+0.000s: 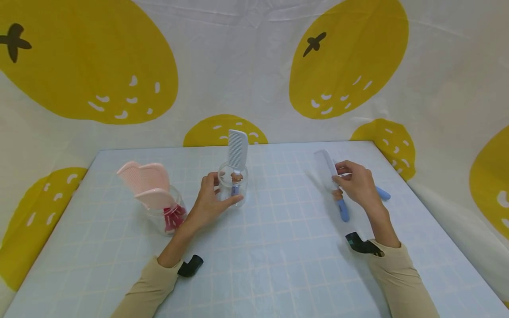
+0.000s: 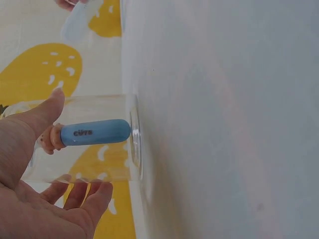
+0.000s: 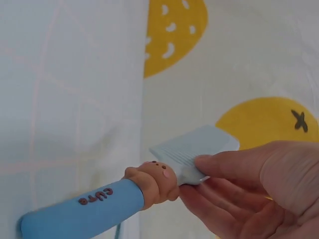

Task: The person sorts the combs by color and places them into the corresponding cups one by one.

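Note:
My left hand point(image 1: 210, 198) grips a clear glass jar point(image 2: 107, 167) standing on the table, thumb on one side and fingers on the other. Inside it a light blue comb point(image 1: 237, 150) stands with its teeth up and its blue handle point(image 2: 97, 132) down. Over to the right, my right hand point(image 1: 355, 183) pinches a second light blue comb point(image 3: 194, 144) between thumb and fingers, near where the teeth part meets the handle. This comb is tilted, its blue handle point(image 3: 82, 211) pointing down toward the table; a small brown bear figure point(image 3: 157, 181) sits on its neck.
Another blue handle point(image 1: 383, 193) lies beyond the right hand, its other end mostly hidden. Left of the left hand stands a second glass jar point(image 1: 157, 221) with pink combs point(image 1: 147, 179) whose handles are dark red. A patterned cloth point(image 1: 258, 70) hangs behind the table point(image 1: 270, 265).

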Motion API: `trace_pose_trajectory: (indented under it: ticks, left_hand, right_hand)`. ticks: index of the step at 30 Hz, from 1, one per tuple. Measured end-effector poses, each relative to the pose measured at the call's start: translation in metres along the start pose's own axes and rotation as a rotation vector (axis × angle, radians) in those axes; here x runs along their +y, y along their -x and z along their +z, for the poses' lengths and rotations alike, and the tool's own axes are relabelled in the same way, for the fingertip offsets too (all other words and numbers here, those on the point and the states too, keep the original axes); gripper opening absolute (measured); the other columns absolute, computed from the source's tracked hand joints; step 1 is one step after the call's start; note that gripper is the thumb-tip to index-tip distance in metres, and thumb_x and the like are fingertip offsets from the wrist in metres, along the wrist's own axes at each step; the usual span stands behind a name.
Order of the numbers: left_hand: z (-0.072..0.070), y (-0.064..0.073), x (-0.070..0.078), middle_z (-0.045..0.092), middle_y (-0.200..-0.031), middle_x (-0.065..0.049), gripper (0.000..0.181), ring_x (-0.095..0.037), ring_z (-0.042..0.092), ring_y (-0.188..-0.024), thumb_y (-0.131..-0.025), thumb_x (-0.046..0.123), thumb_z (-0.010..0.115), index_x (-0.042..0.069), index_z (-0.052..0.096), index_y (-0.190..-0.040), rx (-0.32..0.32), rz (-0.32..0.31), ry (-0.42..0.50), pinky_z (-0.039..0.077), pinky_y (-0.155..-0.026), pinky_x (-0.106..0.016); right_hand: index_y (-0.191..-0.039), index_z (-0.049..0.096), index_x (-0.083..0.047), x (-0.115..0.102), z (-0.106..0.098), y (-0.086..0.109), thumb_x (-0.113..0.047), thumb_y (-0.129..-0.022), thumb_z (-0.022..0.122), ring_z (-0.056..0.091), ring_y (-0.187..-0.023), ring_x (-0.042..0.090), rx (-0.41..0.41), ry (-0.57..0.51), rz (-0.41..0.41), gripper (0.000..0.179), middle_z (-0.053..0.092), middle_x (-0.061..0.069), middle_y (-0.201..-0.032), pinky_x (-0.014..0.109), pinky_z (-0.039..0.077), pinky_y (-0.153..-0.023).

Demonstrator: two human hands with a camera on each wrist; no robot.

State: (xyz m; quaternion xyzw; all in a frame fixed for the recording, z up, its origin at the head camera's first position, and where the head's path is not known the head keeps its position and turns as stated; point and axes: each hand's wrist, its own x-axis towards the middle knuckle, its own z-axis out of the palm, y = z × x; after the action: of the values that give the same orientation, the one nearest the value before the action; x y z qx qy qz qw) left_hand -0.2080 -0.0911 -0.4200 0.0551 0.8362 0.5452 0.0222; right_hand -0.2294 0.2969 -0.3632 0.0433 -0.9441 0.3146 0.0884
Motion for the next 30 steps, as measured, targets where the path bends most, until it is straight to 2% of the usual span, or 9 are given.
trace_pose_trajectory:
  ticks: [4, 7, 11, 13, 15, 22, 30]
  left_hand:
    - [0.001, 0.0, 0.0, 0.034, -0.143, -0.018, 0.085, -0.034, 0.038, -0.137, -0.087, 0.027, 0.086, 0.003, 0.03, -0.147, 0.001, 0.001, -0.002, 0.036, -0.117, -0.052]
    - [0.001, 0.0, 0.001, 0.034, -0.143, -0.017, 0.085, -0.034, 0.038, -0.138, -0.087, 0.027, 0.085, 0.004, 0.03, -0.147, 0.002, -0.003, -0.005, 0.037, -0.117, -0.052]
    - [0.002, 0.0, 0.001, 0.034, -0.144, -0.017, 0.084, -0.034, 0.037, -0.139, -0.087, 0.028, 0.085, 0.004, 0.03, -0.147, 0.002, -0.011, -0.006, 0.036, -0.117, -0.051]
    - [0.002, 0.0, 0.001, 0.034, -0.144, -0.017, 0.085, -0.034, 0.037, -0.139, -0.087, 0.029, 0.085, 0.005, 0.03, -0.147, 0.003, -0.015, -0.008, 0.036, -0.117, -0.051]
    - [0.002, 0.0, 0.0, 0.034, -0.144, -0.017, 0.085, -0.034, 0.037, -0.139, -0.087, 0.029, 0.085, 0.004, 0.03, -0.147, 0.002, -0.012, -0.01, 0.036, -0.117, -0.051]
    - [0.002, 0.001, 0.0, 0.035, -0.143, -0.016, 0.084, -0.033, 0.038, -0.137, -0.087, 0.028, 0.085, 0.006, 0.03, -0.147, 0.005, -0.006, -0.013, 0.036, -0.118, -0.051]
    - [0.001, 0.002, 0.001, 0.035, -0.144, -0.015, 0.084, -0.033, 0.037, -0.138, -0.088, 0.031, 0.084, 0.007, 0.029, -0.147, 0.006, -0.002, -0.02, 0.036, -0.118, -0.049]
  right_hand:
    - [-0.125, 0.061, 0.007, -0.005, -0.001, -0.002, -0.006, -0.096, 0.071, 0.069, -0.102, 0.046, 0.009, -0.02, 0.008, 0.033, 0.068, 0.03, -0.117, 0.057, 0.057, -0.09]
    - [-0.129, 0.06, 0.006, -0.009, -0.001, -0.003, -0.007, -0.096, 0.072, 0.07, -0.103, 0.045, 0.015, -0.05, 0.007, 0.037, 0.068, 0.029, -0.12, 0.054, 0.058, -0.089]
    - [-0.132, 0.058, 0.005, -0.017, -0.002, -0.004, -0.009, -0.097, 0.072, 0.072, -0.101, 0.043, 0.024, -0.123, 0.001, 0.04, 0.067, 0.028, -0.122, 0.029, 0.061, -0.078]
    - [-0.132, 0.058, 0.004, -0.02, -0.003, -0.005, -0.01, -0.097, 0.073, 0.072, -0.101, 0.043, 0.031, -0.161, 0.002, 0.041, 0.067, 0.028, -0.122, 0.016, 0.058, -0.072]
    - [-0.133, 0.057, 0.004, -0.025, -0.002, -0.005, -0.011, -0.096, 0.073, 0.072, -0.102, 0.043, 0.041, -0.198, 0.005, 0.043, 0.067, 0.027, -0.121, 0.009, 0.054, -0.068]
    - [-0.134, 0.058, 0.002, -0.037, 0.001, -0.01, -0.013, -0.095, 0.075, 0.072, -0.103, 0.04, 0.092, -0.275, 0.013, 0.044, 0.068, 0.024, -0.121, 0.011, 0.055, -0.069]
    - [-0.135, 0.057, 0.001, -0.052, 0.004, -0.015, -0.015, -0.096, 0.074, 0.072, -0.105, 0.036, 0.11, -0.385, 0.01, 0.046, 0.068, 0.022, -0.122, 0.018, 0.058, -0.073]
